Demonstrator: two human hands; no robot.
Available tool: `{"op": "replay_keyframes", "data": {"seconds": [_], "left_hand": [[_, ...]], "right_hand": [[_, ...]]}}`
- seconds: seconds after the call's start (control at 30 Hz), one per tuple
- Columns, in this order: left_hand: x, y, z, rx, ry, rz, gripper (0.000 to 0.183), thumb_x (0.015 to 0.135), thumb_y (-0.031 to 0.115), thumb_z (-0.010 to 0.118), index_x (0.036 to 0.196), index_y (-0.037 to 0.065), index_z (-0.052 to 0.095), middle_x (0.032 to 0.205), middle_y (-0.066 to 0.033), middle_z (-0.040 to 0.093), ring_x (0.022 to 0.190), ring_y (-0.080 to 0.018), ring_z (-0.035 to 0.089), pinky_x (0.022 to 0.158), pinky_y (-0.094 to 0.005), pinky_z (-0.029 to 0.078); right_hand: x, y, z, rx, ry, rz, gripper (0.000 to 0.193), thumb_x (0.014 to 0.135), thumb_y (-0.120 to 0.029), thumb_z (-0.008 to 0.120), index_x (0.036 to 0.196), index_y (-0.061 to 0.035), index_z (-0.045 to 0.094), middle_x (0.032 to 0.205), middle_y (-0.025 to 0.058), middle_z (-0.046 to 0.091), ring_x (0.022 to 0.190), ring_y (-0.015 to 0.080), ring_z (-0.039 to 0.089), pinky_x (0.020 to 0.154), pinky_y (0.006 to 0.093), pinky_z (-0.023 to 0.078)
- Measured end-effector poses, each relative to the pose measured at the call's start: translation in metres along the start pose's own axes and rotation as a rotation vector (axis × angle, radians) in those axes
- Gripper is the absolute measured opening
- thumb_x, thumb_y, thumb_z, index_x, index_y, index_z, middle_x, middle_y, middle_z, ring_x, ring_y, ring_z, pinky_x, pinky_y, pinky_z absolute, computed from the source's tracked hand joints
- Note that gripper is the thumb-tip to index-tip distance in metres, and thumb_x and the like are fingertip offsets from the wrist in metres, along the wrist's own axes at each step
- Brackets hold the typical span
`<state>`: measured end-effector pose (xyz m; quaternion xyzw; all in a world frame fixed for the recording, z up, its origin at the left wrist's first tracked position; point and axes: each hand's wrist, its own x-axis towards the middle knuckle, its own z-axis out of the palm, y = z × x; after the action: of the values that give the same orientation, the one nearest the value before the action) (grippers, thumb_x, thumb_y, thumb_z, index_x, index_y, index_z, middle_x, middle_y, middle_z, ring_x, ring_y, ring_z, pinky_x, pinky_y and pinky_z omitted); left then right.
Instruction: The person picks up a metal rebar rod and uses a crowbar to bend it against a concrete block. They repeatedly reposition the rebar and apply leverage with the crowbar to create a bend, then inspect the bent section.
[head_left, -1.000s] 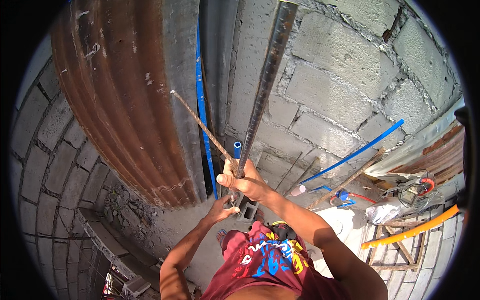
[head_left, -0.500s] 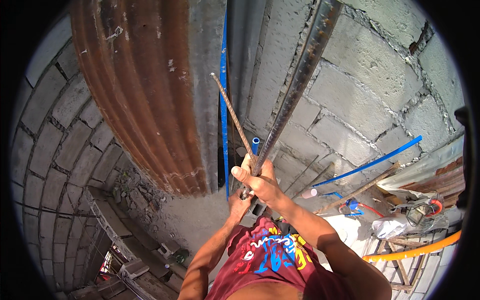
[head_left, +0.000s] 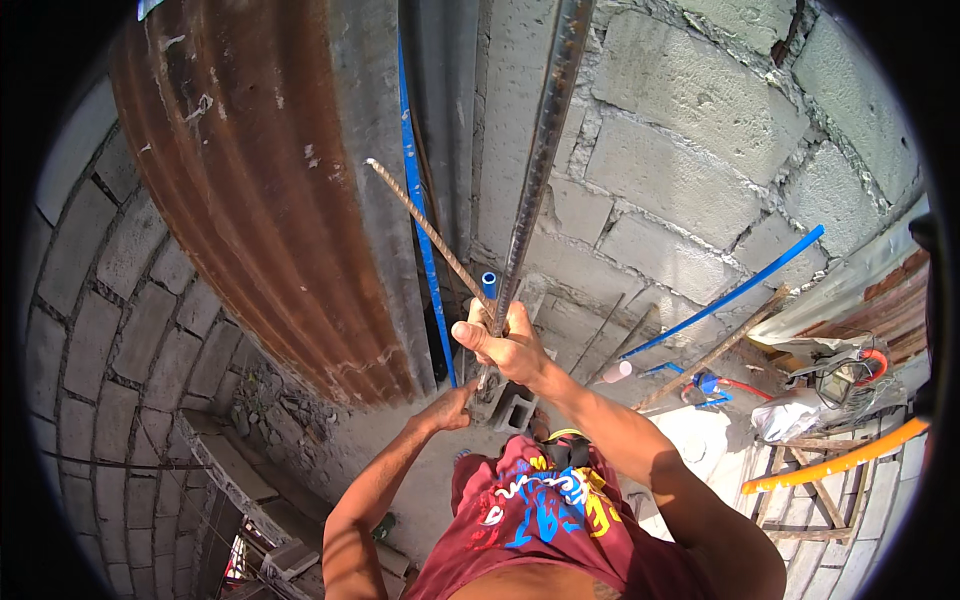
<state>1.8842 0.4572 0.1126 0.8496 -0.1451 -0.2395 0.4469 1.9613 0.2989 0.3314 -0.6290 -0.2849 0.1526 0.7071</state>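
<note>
My right hand [head_left: 508, 350] is closed around a long dark ribbed steel rebar [head_left: 540, 150], its thumb pointing left. The bar rises toward the top of the view. A thinner, rusty rebar [head_left: 425, 225] slants up to the left, its lower part meeting the long bar at my right hand. Lower and to the left, my left hand [head_left: 448, 408] has its fingers curled by the bars' lower part; what they hold is hidden. Just behind my right hand stands the open end of a blue pipe [head_left: 489, 281]. Below it sits a hollow concrete block [head_left: 515, 411].
Rusty corrugated sheeting [head_left: 270, 200] stands at left, with a blue pipe [head_left: 425, 240] along its edge. A block wall [head_left: 680, 170] rises ahead and right. At right lie another blue pipe [head_left: 740, 285], a wooden stick [head_left: 715, 348] and an orange pipe [head_left: 835, 458]. Rubble [head_left: 275, 415] lies left.
The view has shifted. The long bar stands more upright and the thin bar leans farther left. My left hand has moved left, slightly away from the bars; my right hand keeps its grip.
</note>
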Motion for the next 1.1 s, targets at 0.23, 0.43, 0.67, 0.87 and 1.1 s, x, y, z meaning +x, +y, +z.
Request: {"op": "replay_keyframes", "data": {"seconds": [0.23, 0.43, 0.67, 0.87, 1.1], "left_hand": [[0.012, 0.005, -0.026, 0.318, -0.029, 0.178, 0.06, 0.078, 0.025, 0.08, 0.125, 0.0, 0.051, 0.097, -0.0261, 0.067, 0.098, -0.0425, 0.064, 0.083, -0.0501, 0.049], [0.02, 0.009, -0.038, 0.215, -0.145, 0.253, 0.051, 0.077, 0.021, 0.08, 0.115, -0.003, 0.057, 0.099, -0.0269, 0.066, 0.098, -0.0438, 0.063, 0.08, -0.0482, 0.051], [0.026, -0.021, -0.039, 0.373, -0.217, 0.363, 0.065, 0.076, 0.016, 0.078, 0.129, 0.002, 0.042, 0.104, -0.0223, 0.068, 0.099, -0.0409, 0.065, 0.085, -0.049, 0.052], [0.035, -0.012, -0.042, 0.552, -0.176, 0.364, 0.053, 0.069, 0.028, 0.084, 0.108, -0.001, 0.062, 0.094, -0.0204, 0.07, 0.09, -0.0385, 0.067, 0.083, -0.0484, 0.052], [0.026, 0.015, -0.049, 0.364, -0.13, 0.447, 0.063, 0.06, 0.035, 0.09, 0.105, -0.002, 0.065, 0.083, -0.0204, 0.068, 0.081, -0.0384, 0.065, 0.076, -0.0455, 0.052]], "right_hand": [[0.0, -0.006, 0.0, 0.049, -0.025, 0.047, 0.046, 0.087, -0.036, 0.076, 0.064, -0.0117, 0.045, 0.053, -0.0045, 0.043, 0.048, 0.0047, 0.041, 0.043, 0.0246, 0.031], [-0.002, -0.014, -0.002, -0.006, -0.037, 0.076, 0.051, 0.084, -0.045, 0.076, 0.061, -0.0134, 0.043, 0.056, -0.006, 0.039, 0.053, 0.0063, 0.037, 0.049, 0.0277, 0.028], [-0.002, -0.011, -0.003, 0.027, -0.043, 0.013, 0.051, 0.083, -0.043, 0.077, 0.062, -0.0139, 0.041, 0.055, -0.0058, 0.04, 0.051, 0.0052, 0.038, 0.046, 0.0255, 0.03], [-0.004, -0.006, 0.0, 0.037, -0.023, 0.033, 0.052, 0.083, -0.042, 0.078, 0.061, -0.0131, 0.041, 0.056, -0.0059, 0.04, 0.051, 0.0049, 0.038, 0.047, 0.0251, 0.03], [-0.009, -0.011, 0.0, 0.077, 0.007, 0.069, 0.049, 0.082, -0.041, 0.078, 0.06, -0.0137, 0.043, 0.057, -0.0069, 0.04, 0.054, 0.0053, 0.036, 0.05, 0.0268, 0.028]]}}
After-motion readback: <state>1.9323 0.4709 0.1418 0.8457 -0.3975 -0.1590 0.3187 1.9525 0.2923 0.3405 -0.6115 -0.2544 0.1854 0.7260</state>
